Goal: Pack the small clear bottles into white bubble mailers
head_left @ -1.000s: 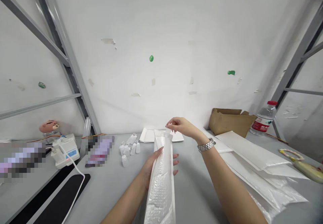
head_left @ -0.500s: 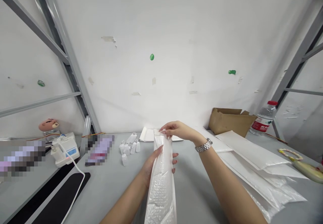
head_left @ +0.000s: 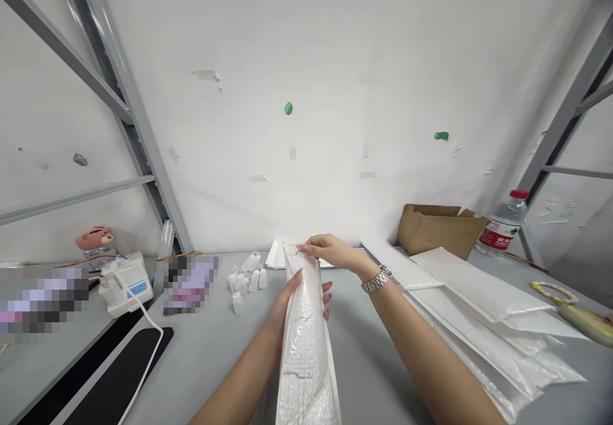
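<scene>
Left hand (head_left: 282, 307) wraps the long white padded mailer (head_left: 304, 348), seemingly keeping it steady, near centre over the grey table (head_left: 368, 335); right hand (head_left: 332, 249) closes thumb and fingers at its far end, apparently controlling that edge.

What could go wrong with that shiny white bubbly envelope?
The padded envelope might crease or go crooked at the top, where the right hand pinches it while the left hand grips its middle. The right forearm is right beside loosely overlapping envelopes, so a bump could make them slide. The little white things near the left hand might get knocked too.
</scene>
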The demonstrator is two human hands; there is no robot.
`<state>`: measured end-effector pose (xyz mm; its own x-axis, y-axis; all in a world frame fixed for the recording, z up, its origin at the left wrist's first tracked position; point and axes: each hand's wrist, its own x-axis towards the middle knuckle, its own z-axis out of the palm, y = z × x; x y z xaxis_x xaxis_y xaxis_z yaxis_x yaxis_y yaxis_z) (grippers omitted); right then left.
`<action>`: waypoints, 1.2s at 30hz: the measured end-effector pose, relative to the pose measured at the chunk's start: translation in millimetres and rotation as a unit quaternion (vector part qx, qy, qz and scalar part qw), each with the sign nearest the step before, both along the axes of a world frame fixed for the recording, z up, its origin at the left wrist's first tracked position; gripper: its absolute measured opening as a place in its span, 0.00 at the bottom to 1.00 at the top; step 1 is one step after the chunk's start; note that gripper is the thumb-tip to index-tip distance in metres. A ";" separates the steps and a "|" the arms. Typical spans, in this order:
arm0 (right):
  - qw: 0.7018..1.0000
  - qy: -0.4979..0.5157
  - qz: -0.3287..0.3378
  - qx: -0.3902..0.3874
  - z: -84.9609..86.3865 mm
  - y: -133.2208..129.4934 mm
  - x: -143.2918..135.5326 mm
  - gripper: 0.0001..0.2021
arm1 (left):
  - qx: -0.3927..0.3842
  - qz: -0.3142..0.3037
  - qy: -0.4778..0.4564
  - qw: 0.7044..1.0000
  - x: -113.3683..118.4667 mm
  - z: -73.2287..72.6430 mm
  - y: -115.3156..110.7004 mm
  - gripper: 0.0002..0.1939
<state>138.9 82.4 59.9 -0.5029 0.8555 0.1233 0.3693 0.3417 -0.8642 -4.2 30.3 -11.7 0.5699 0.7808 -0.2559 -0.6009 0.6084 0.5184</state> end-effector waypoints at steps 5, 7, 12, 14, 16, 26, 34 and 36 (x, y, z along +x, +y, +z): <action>0.997 -0.032 0.067 -0.021 0.8 -3.1 2.5 0.16 | -0.001 -0.015 -0.005 1.000 1.0 -4.1 1.6 0.30; 0.996 -0.034 0.081 -0.026 -0.2 -2.4 2.9 0.16 | 0.001 -0.027 -0.014 1.000 0.8 -5.6 3.0 0.31; 0.998 -0.021 0.037 -0.034 -3.9 2.8 5.5 0.13 | 0.012 -0.048 -0.019 0.999 -2.3 -4.3 -1.3 0.37; 0.999 -0.023 0.014 -0.039 -5.9 5.3 6.4 0.12 | 0.028 -0.047 -0.024 0.998 -4.0 -2.1 -5.3 0.37; 0.999 -0.026 -0.005 -0.044 -7.8 7.3 6.2 0.12 | 0.036 -0.050 -0.030 0.998 -5.5 0.0 -7.7 0.36; 0.997 -0.052 -0.004 -0.054 -9.9 5.0 0.7 0.13 | -0.026 -0.033 -0.023 0.999 -5.2 -0.1 1.9 0.34; 0.996 -0.043 0.026 -0.073 -12.3 4.0 1.5 0.16 | -0.007 -0.055 -0.023 0.998 -4.0 0.3 -2.5 0.34; 0.994 -0.042 0.046 -0.084 -12.4 2.5 2.2 0.17 | -0.001 -0.060 -0.010 0.998 -3.2 1.3 -4.8 0.32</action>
<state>141.1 85.0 47.5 -0.5833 0.8097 -0.0642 0.4167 0.2304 -0.8794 -7.4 25.5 -10.4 0.6644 0.7061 -0.2448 -0.5340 0.6777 0.5055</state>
